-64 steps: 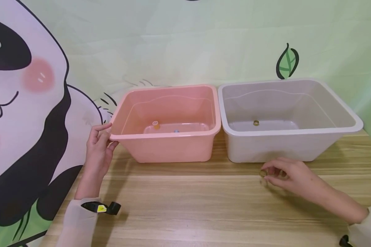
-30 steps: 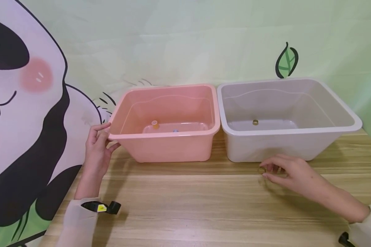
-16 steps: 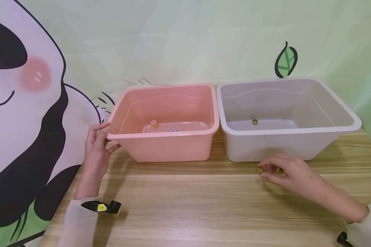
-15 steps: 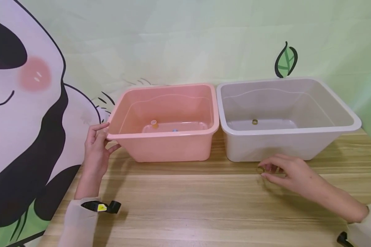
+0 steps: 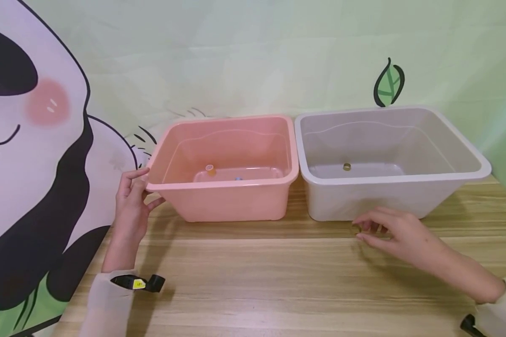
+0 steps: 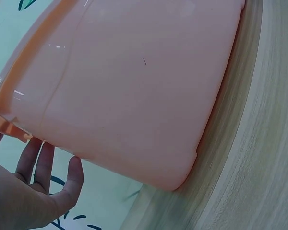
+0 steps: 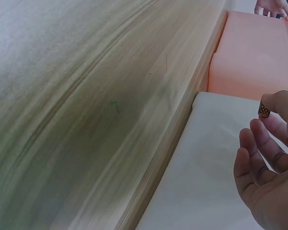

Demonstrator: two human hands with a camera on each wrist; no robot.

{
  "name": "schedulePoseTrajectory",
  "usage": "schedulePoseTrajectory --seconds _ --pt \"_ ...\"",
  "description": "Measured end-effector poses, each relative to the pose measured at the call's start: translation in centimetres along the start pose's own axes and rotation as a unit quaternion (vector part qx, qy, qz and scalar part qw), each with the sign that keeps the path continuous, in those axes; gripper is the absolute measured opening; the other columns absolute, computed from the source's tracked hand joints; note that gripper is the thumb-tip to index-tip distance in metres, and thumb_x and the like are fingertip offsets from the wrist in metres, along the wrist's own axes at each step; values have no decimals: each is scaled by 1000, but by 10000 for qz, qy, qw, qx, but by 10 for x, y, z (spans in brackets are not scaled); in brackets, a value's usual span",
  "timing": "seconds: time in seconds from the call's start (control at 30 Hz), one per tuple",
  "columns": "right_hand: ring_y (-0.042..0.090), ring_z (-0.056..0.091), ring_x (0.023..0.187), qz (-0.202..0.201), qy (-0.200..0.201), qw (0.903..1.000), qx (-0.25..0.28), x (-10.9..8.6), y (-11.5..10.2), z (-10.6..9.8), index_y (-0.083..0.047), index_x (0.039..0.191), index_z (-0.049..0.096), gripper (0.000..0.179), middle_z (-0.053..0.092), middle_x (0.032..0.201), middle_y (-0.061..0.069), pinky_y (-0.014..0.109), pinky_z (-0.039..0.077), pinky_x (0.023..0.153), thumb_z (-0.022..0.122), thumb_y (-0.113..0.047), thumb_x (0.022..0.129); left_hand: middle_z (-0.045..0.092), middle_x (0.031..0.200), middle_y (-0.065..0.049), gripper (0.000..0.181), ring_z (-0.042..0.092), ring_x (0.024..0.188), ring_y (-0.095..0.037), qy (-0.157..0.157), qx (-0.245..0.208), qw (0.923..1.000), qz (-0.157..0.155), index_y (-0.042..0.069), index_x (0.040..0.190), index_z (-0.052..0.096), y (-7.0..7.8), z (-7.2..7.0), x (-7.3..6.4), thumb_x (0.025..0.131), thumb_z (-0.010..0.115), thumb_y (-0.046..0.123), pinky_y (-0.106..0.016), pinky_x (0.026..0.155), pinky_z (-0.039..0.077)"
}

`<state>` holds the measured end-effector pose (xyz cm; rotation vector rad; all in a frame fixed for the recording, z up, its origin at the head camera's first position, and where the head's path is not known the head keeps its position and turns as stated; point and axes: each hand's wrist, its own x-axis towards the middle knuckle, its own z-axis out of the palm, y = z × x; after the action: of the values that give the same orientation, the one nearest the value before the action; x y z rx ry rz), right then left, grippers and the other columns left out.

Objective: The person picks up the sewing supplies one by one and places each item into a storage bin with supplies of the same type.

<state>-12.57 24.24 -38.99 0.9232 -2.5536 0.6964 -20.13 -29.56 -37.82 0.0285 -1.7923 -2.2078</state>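
Note:
My right hand pinches a small gold thimble ring with a dotted surface between thumb and forefinger. It holds the ring in front of the grey tub, below its rim. A similar gold ring lies inside that tub on the floor. At the left, my left hand grips the corner of the pink tub; in the left wrist view its fingertips are at the underside of the rim. Inside the pink tub are a small orange cup-like piece with a pale rim and a blue piece, partly hidden.
Both tubs stand side by side on a wood-grain table, their rims nearly meeting. Behind them hangs a pale green cloth printed with a panda and a leaf. Black camera straps are on the wrists.
My right hand has lifted the ring very slightly toward the grey tub's front wall, still pinching it. The left hand keeps its grip on the pink tub, and the tubs have stayed put.

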Motion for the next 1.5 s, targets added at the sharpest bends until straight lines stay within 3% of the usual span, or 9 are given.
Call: schedulePoseTrajectory --seconds 0.5,0.87,1.17,1.5 --pt "0 59 81 52 8 9999 -134 9 -9 -20 -21 104 74 33 68 92 -17 20 56 67 87 -8 77 53 134 -2 22 60 101 -18 14 -21 10000 -47 18 124 57 1 1 -1 103 60 22 -35 78 61" --pt "0 60 80 -234 108 9995 -192 19 -11 -28 -22 107 73 37 69 94 -16 12 50 67 87 -7 76 53 134 -2 21 59 102 -18 43 -42 10000 -70 18 123 57 3 2 -1 103 60 22 -35 78 61" --pt "0 60 81 -177 58 9994 -306 22 -15 -34 -24 107 72 36 69 96 -17 14 50 67 86 -9 78 53 133 -2 23 59 101 -18 50 47 10000 -66 18 125 57 2 3 -2 102 61 24 -34 78 61" --pt "4 63 82 -381 185 9985 -345 29 -16 -42 -21 110 72 39 72 98 -12 11 49 71 85 -6 76 53 135 -2 22 59 102 -18 56 36 10000 -62 18 124 57 3 2 -2 103 59 22 -34 78 61"
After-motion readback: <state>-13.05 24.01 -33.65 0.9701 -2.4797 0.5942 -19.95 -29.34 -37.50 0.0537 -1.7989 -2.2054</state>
